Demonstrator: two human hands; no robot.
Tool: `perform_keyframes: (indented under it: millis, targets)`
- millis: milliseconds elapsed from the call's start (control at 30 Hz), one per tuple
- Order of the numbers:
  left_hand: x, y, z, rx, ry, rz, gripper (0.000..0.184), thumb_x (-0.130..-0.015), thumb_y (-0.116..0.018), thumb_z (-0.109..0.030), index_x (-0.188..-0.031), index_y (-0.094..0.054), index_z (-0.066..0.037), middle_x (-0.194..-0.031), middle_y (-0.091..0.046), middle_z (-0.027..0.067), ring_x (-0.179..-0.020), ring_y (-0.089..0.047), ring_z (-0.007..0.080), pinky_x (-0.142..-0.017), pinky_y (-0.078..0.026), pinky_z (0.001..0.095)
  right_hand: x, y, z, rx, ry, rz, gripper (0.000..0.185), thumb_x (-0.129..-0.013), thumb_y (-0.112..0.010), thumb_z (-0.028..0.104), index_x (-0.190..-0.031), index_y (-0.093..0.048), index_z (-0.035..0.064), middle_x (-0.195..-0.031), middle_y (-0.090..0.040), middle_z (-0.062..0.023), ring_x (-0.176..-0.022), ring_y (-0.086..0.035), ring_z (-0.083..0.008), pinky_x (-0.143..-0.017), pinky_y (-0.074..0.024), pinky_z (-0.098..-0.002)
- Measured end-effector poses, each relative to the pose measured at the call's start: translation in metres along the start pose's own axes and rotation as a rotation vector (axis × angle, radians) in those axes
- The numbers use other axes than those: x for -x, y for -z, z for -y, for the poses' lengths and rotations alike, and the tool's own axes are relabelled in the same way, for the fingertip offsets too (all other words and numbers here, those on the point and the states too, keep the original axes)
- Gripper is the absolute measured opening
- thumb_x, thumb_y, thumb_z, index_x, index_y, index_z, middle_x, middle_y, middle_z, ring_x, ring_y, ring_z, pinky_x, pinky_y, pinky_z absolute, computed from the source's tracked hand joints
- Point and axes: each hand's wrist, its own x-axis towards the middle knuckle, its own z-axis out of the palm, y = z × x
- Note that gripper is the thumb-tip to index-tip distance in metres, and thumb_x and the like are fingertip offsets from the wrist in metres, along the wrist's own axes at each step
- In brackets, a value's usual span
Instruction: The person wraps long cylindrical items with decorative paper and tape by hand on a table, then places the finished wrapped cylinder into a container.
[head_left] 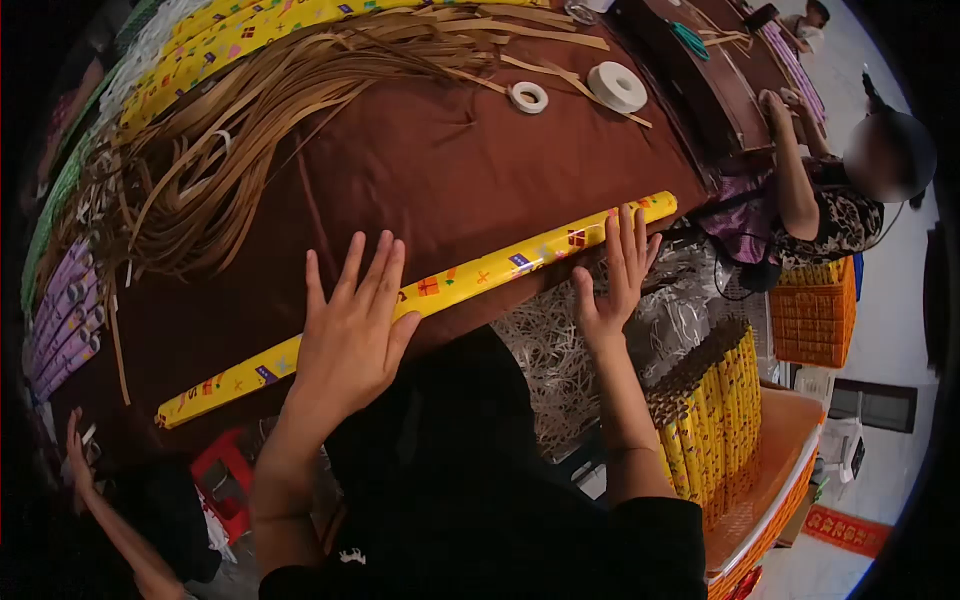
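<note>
A yellow printed roll [480, 277] lies slantwise along the near edge of the brown-covered table [430, 190]. My left hand [352, 325] rests flat over its left-middle part, fingers spread and pointing away from me. Near the roll's right end, my right hand [614, 280] touches it with the fingers, which are stretched out, the thumb apart. Neither hand grips anything. Beyond the roll are a small white tape ring [528, 97] and a larger white tape roll [617, 87].
Brown strips [270, 110] heap at the back left, beside purple rolls [70, 310]. Yellow rolls [715, 425] stand in an orange basket [790, 490] at the lower right. A person [840, 190] works at the right; another person's arm [110, 520] shows at the lower left.
</note>
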Motion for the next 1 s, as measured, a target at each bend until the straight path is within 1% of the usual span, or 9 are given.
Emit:
perform_keyframes:
  millis: [33, 100, 133, 233, 367, 433, 533, 867, 1000]
  targets:
    - [0.001, -0.002, 0.000, -0.009, 0.020, 0.006, 0.062, -0.097, -0.049, -0.037, -0.145, -0.037, 0.000, -0.149, -0.042, 0.0146, -0.142, -0.032, 0.0339, -0.112, -0.016, 0.0645, -0.001, -0.004, 0.021, -0.142, -0.013, 0.012, 0.067, -0.087, -0.066, 0.045, -0.139, -0.050, 0.0060, -0.148, -0.043, -0.0147, -0.142, -0.030, -0.0381, -0.115, -0.0089, -0.0587]
    - [0.000, -0.004, 0.000, -0.105, -0.018, -0.029, 0.060, -0.097, -0.049, -0.037, -0.144, -0.039, 0.000, -0.147, -0.044, 0.0142, -0.141, -0.033, 0.0331, -0.112, -0.016, 0.0650, 0.002, -0.013, 0.067, -0.194, -0.081, 0.182, 0.068, -0.086, -0.069, 0.042, -0.139, -0.049, 0.0058, -0.149, -0.042, -0.0139, -0.143, -0.028, -0.0377, -0.115, -0.0081, -0.0586]
    - [0.001, -0.004, -0.001, -0.102, -0.015, -0.045, 0.058, -0.097, -0.049, -0.036, -0.143, -0.041, 0.000, -0.146, -0.045, 0.0137, -0.141, -0.033, 0.0325, -0.112, -0.016, 0.0657, 0.005, -0.020, 0.085, -0.216, -0.107, 0.241, 0.069, -0.084, -0.072, 0.040, -0.140, -0.049, 0.0077, -0.151, -0.039, -0.0133, -0.145, -0.023, -0.0384, -0.115, -0.0038, -0.0587]
    - [0.002, -0.005, -0.001, -0.101, -0.015, -0.062, 0.059, -0.097, -0.050, -0.036, -0.143, -0.041, 0.000, -0.146, -0.045, 0.0137, -0.141, -0.034, 0.0324, -0.111, -0.016, 0.0660, 0.010, -0.036, 0.117, -0.148, -0.171, 0.247, 0.071, -0.083, -0.071, 0.045, -0.141, -0.048, 0.0114, -0.155, -0.031, -0.0140, -0.147, -0.011, -0.0419, -0.112, 0.0046, -0.0622]
    - [0.001, -0.004, -0.002, -0.083, -0.006, -0.010, 0.059, -0.098, -0.048, -0.030, -0.146, -0.034, 0.000, -0.150, -0.040, 0.0133, -0.144, -0.027, 0.0321, -0.115, -0.011, 0.0628, 0.013, -0.039, 0.116, -0.115, -0.163, 0.238, 0.072, -0.084, -0.069, 0.048, -0.142, -0.047, 0.0111, -0.156, -0.028, -0.0148, -0.147, -0.008, -0.0424, -0.111, 0.0052, -0.0637]
    - [0.001, -0.006, -0.001, -0.098, -0.015, -0.054, 0.059, -0.096, -0.050, -0.036, -0.143, -0.042, 0.000, -0.146, -0.045, 0.0137, -0.141, -0.034, 0.0322, -0.112, -0.015, 0.0655, 0.012, -0.032, 0.111, -0.131, -0.163, 0.322, 0.069, -0.085, -0.069, 0.046, -0.142, -0.048, 0.0110, -0.156, -0.028, -0.0147, -0.147, -0.008, -0.0422, -0.111, 0.0061, -0.0636]
    - [0.000, -0.005, -0.002, -0.106, -0.003, -0.045, 0.059, -0.096, -0.051, -0.035, -0.143, -0.042, 0.000, -0.147, -0.044, 0.0135, -0.141, -0.033, 0.0316, -0.112, -0.015, 0.0649, 0.007, -0.024, 0.112, -0.251, -0.197, 0.327, 0.065, -0.086, -0.069, 0.039, -0.141, -0.048, 0.0106, -0.156, -0.028, -0.0140, -0.148, -0.007, -0.0415, -0.111, 0.0070, -0.0631]
    - [0.000, -0.004, -0.002, -0.106, -0.008, -0.029, 0.058, -0.096, -0.050, -0.033, -0.142, -0.042, 0.000, -0.148, -0.043, 0.0135, -0.142, -0.032, 0.0311, -0.113, -0.014, 0.0648, 0.005, -0.023, 0.116, -0.366, -0.277, 0.296, 0.052, -0.089, -0.065, 0.025, -0.137, -0.053, 0.0091, -0.156, -0.030, -0.0135, -0.148, -0.006, -0.0397, -0.112, 0.0087, -0.0609]
    - [0.000, -0.006, -0.001, -0.113, -0.012, -0.033, 0.059, -0.096, -0.050, -0.034, -0.143, -0.041, 0.000, -0.148, -0.043, 0.0134, -0.142, -0.032, 0.0313, -0.113, -0.013, 0.0650, 0.009, -0.031, 0.117, -0.296, -0.275, 0.265, 0.048, -0.091, -0.063, 0.022, -0.136, -0.054, 0.0090, -0.156, -0.030, -0.0135, -0.148, -0.006, -0.0399, -0.112, 0.0088, -0.0603]
